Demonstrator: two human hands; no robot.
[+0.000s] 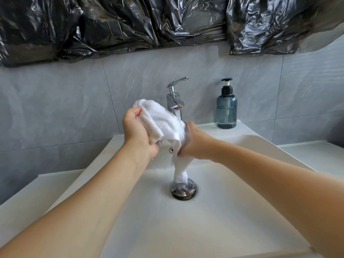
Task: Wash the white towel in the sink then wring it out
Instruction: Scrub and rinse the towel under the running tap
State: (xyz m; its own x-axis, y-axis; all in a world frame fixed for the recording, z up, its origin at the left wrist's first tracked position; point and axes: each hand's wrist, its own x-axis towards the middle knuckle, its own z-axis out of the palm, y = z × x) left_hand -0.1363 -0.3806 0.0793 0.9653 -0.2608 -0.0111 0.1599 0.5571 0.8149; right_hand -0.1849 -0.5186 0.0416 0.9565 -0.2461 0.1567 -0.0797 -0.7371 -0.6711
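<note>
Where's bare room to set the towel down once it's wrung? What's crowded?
Free: the flat counter left of the sink, the counter strip to its right, and the basin floor in front of the drain. Crowded: under the faucet, where the left hand and right hand grip the towel, and the back rim corner with the soap bottle.

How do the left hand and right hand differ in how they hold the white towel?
The left hand grips the white terry towel at its bunched upper end, higher and left of the chrome faucet; the right hand grips lower, under the running water. A twisted tail hangs below the right hand toward the chrome drain; none hangs below the left. Both curl round the towel.
</note>
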